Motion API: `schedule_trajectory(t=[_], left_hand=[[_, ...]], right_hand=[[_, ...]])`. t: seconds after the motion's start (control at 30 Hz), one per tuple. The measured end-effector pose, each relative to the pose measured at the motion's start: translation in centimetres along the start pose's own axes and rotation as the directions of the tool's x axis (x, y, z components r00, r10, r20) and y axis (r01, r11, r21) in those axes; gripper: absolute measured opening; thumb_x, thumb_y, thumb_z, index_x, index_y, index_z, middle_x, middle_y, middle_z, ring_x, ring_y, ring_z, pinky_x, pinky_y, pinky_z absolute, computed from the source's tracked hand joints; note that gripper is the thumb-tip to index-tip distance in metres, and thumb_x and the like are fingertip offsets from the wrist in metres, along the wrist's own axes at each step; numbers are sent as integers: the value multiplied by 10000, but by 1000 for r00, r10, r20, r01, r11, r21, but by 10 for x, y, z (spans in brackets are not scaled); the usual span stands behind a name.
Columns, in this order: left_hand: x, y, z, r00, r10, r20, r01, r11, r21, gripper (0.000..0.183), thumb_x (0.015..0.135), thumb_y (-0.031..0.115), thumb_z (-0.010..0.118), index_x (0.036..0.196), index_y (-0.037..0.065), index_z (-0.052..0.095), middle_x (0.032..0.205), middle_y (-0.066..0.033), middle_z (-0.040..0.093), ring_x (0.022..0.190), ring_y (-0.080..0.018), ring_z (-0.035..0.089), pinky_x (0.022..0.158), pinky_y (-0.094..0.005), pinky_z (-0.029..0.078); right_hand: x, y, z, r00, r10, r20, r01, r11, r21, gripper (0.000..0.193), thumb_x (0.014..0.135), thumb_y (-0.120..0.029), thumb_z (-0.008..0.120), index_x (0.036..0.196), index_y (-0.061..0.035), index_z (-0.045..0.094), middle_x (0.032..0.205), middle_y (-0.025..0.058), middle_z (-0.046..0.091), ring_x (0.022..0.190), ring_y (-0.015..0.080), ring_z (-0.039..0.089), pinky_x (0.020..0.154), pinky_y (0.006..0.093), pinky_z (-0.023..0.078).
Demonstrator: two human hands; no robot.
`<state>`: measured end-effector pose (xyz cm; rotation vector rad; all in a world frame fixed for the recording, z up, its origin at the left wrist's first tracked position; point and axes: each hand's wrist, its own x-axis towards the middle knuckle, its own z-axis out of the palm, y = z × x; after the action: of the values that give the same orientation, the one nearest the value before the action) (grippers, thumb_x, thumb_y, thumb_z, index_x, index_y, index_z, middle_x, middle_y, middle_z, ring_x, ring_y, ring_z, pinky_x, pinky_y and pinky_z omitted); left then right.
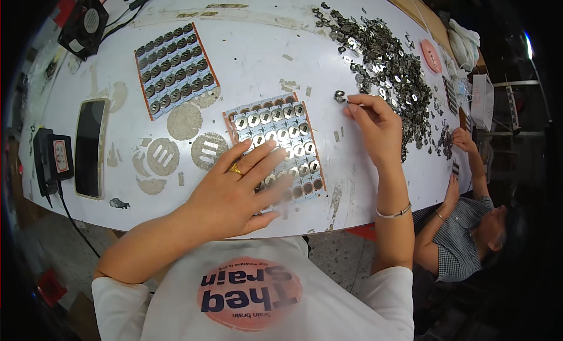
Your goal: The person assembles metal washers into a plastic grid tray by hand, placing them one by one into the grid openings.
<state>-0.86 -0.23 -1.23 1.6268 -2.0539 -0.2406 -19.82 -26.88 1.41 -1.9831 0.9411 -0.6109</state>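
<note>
My left hand [234,188] lies with its fingers spread over the near panel of small round circuit boards [308,143]; a gold ring is on one finger, and the outer fingers are blurred. Rows of shiny metal clips sit on that panel, while some round spots along its far and near edges are bare. Beyond its right edge, my right hand [378,127] pinches a small metal clip [339,96] between thumb and forefinger, just above the table. To the right of this hand spreads a big heap of loose metal clips [390,65].
A second panel, full of dark round parts [176,68], lies at far left. A phone [91,147], a black power adapter [53,156] and a black fan [85,24] are along the left. At right, a co-worker [457,235] handles small parts near a pink dish [431,55].
</note>
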Motion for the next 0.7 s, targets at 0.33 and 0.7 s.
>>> schedule_trajectory(t=[0.33,0.7], left_hand=[[-1,-1,-11,989,-78,-123,52,977,-206,544,885,363,836,1365,161,679,1523,-131,558,1512,-342,459,1241,-569,295],[-1,-4,-22,938,-259,-230,124,872,-474,89,947,130,783,1025,101,751,1123,-35,742,1196,-255,671,1050,-430,392]], right_hand=[[-64,-41,23,860,152,487,-502,419,756,198,1031,-27,690,1214,49,698,1092,156,777,952,218,791,847,324,668],[-101,-70,66,940,38,339,-210,846,490,186,1007,-1,700,1187,42,715,1055,95,772,905,146,753,798,273,615]])
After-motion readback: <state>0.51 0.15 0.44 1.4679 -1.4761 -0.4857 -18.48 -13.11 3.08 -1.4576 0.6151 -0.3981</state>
